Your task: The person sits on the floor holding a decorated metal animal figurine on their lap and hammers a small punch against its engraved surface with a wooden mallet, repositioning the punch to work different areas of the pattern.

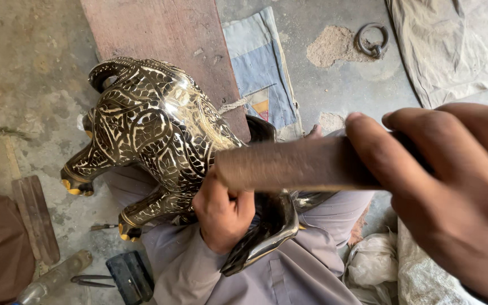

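Your right hand (453, 192) fills the right side of the frame, close to the camera and blurred, with its fingers wrapped tight around a wooden handle (295, 165). The handle's long axis runs almost level across the middle of the picture, from your fist at the right toward its free end at centre, just above your left hand (223, 212). Whatever head the tool may have is hidden inside or behind your fist, so you cannot tell what kind of tool it is.

Your left hand sits at lower centre, closed on something against the rear of the engraved metal elephant (153, 133). What it pinches is covered by the fingers; it may be a small tool, but the picture does not show it.

The elephant lies across your lap (289, 271), tipped on its side. Its body runs from centre up toward the upper left, with the gold-tipped feet (73, 188) pointing to the lower left. So the figure lies to the left of and below the handle's end, and your left hand is the nearer one, already touching it, while your right hand is well off to the right.

A wooden plank (159, 34) lies behind the elephant at upper centre, and a metal ring (371, 39) rests on the floor at the upper right.
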### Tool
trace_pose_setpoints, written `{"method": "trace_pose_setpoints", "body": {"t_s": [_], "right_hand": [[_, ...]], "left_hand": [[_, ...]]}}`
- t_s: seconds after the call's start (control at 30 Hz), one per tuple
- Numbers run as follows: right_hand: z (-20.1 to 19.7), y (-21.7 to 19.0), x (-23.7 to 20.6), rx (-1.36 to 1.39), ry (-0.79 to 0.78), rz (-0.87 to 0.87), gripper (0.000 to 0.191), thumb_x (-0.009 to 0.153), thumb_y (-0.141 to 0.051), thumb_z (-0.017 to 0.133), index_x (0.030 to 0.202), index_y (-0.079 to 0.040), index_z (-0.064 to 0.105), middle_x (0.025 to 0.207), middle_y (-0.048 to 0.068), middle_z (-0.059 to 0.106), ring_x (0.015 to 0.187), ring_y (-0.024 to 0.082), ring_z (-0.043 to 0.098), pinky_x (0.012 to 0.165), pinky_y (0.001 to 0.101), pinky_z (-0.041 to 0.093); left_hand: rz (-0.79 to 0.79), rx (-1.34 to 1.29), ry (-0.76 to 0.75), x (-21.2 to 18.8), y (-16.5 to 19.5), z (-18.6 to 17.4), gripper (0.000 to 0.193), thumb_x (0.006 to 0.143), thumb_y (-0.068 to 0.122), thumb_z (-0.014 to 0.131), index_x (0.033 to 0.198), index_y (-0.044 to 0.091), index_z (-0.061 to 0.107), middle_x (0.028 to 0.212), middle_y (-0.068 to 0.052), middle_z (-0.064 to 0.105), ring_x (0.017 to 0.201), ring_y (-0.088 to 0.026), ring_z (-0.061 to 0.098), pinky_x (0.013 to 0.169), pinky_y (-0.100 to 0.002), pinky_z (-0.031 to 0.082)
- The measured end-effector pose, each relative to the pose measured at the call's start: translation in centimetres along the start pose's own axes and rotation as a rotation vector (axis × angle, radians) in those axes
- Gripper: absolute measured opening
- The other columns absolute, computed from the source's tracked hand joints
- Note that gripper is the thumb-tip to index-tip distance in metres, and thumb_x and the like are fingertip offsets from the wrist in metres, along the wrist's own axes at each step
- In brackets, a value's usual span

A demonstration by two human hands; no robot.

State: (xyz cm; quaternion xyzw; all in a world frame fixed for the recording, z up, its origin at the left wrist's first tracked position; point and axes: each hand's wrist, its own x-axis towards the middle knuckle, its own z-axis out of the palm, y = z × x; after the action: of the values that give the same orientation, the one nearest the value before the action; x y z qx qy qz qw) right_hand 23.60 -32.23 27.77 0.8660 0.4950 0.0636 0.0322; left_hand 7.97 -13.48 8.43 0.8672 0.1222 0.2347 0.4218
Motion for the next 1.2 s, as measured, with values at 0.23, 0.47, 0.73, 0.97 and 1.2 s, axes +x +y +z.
{"method": "trace_pose_setpoints", "body": {"t_s": [0.23, 0.47, 0.73, 0.97, 1.2], "right_hand": [[2.9, 1.7, -2.5, 0.197, -0.032, 0.228, 0.079, 0.059, 0.011, 0.076, 0.137, 0.002, 0.064, 0.101, 0.016, 0.070, 0.084, 0.027, 0.067, 0.078, 0.0410, 0.055], [2.4, 2.1, -0.8, 0.033, 0.051, 0.065, 0.064, 0.065, 0.001, 0.084, 0.127, -0.004, 0.068, 0.098, 0.011, 0.072, 0.082, 0.027, 0.065, 0.074, 0.0415, 0.053], [1.5, 0.9, 1.7, 0.446, 0.067, 0.126, 0.060, 0.061, -0.001, 0.073, 0.120, -0.007, 0.065, 0.100, 0.009, 0.067, 0.092, 0.034, 0.065, 0.080, 0.0458, 0.051], [1.8, 1.0, 1.5, 0.119, 0.078, 0.025, 0.052, 0.065, -0.012, 0.079, 0.116, -0.014, 0.068, 0.093, 0.003, 0.067, 0.087, 0.027, 0.067, 0.083, 0.0430, 0.050], [1.8, 0.5, 1.5, 0.134, 0.067, 0.050, 0.057, 0.061, -0.014, 0.079, 0.116, -0.014, 0.068, 0.093, 0.003, 0.066, 0.087, 0.026, 0.067, 0.086, 0.0420, 0.047]], "left_hand": [[-0.128, -0.104, 0.063, 0.0, 1.1, -1.3, 0.031, 0.097, 0.012, 0.079, 0.115, 0.002, 0.057, 0.092, -0.006, 0.072, 0.057, -0.011, 0.063, 0.053, -0.029, 0.051], [0.066, -0.011, 0.037, -0.9, -1.0, 0.0, 0.030, 0.099, 0.014, 0.077, 0.115, 0.004, 0.054, 0.089, -0.007, 0.066, 0.065, -0.014, 0.063, 0.059, -0.030, 0.052], [0.130, 0.187, -0.089, -2.7, -3.4, 0.6, 0.018, 0.093, 0.009, 0.070, 0.111, 0.008, 0.068, 0.101, -0.013, 0.075, 0.090, -0.032, 0.073, 0.083, -0.044, 0.056], [0.203, 0.056, 0.008, -3.4, -4.5, 0.8, 0.028, 0.101, 0.013, 0.072, 0.126, 0.006, 0.062, 0.121, -0.013, 0.071, 0.108, -0.031, 0.072, 0.095, -0.041, 0.057], [0.146, -0.016, 0.015, -2.8, -3.7, 0.6, 0.022, 0.105, 0.017, 0.070, 0.124, 0.007, 0.063, 0.121, -0.010, 0.071, 0.112, -0.027, 0.074, 0.098, -0.036, 0.060]]}}
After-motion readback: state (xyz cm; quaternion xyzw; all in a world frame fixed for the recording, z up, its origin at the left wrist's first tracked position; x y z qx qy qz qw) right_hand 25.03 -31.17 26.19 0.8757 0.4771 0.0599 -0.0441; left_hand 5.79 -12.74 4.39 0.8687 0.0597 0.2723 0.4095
